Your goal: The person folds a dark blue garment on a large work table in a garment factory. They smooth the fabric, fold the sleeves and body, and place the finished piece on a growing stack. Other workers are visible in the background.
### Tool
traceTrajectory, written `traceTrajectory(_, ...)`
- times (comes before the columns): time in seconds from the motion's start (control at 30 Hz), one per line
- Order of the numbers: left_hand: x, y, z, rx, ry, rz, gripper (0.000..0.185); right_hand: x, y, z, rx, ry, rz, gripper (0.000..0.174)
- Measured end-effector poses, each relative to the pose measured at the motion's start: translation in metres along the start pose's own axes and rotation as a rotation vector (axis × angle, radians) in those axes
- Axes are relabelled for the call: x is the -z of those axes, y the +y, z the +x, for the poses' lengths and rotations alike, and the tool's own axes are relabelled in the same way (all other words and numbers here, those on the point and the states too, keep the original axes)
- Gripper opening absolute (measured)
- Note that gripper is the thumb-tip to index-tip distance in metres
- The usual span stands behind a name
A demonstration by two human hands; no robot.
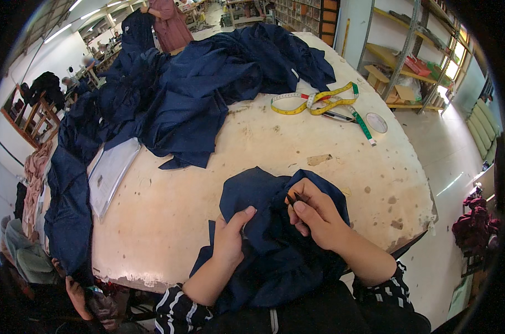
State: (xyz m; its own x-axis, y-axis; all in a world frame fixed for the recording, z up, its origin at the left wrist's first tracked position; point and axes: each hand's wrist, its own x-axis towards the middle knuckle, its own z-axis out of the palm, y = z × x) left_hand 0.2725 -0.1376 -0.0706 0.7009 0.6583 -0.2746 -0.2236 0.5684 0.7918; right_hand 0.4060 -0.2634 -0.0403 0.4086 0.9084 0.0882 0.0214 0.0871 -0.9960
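A piece of navy blue fabric [273,267] hangs over the near table edge and into my lap. My left hand [231,236] grips a fold of it, the thumb lying on top. In my right hand [313,208] is a small dark pointed tool, likely thread snippers [294,198], pinched between thumb and fingers with its two tips pointing left. The tips are close to a gathered edge of the fabric. Part of the tool is hidden by my fingers.
A large heap of navy fabric [194,79] covers the table's [173,208] far and left sides. A measuring tape [315,104], a pen [338,116] and a tape roll [376,123] lie at right. A plastic-wrapped packet [112,175] is at left. Another person's hands [75,290] hold fabric there.
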Motion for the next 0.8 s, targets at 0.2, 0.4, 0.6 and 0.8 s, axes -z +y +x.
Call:
traceTrajectory(0.2, -0.001, -0.001, -0.003, -0.058, -0.036, -0.005, 0.039, -0.003, -0.004, 0.000, 0.262, 0.032, -0.645, 0.016)
traceTrajectory(0.4, -0.002, -0.004, -0.003, -0.116, -0.070, 0.012, 0.045, -0.003, -0.007, -0.002, 0.234, 0.078, -0.662, 0.019)
traceTrajectory(0.6, -0.003, -0.001, -0.004, -0.069, -0.083, 0.020, 0.044, -0.007, -0.011, -0.003, 0.173, 0.033, -0.669, 0.025)
traceTrajectory(0.8, -0.003, -0.002, -0.005, -0.016, -0.102, -0.001, 0.044, -0.005, 0.012, 0.005, 0.255, 0.115, -0.759, 0.027)
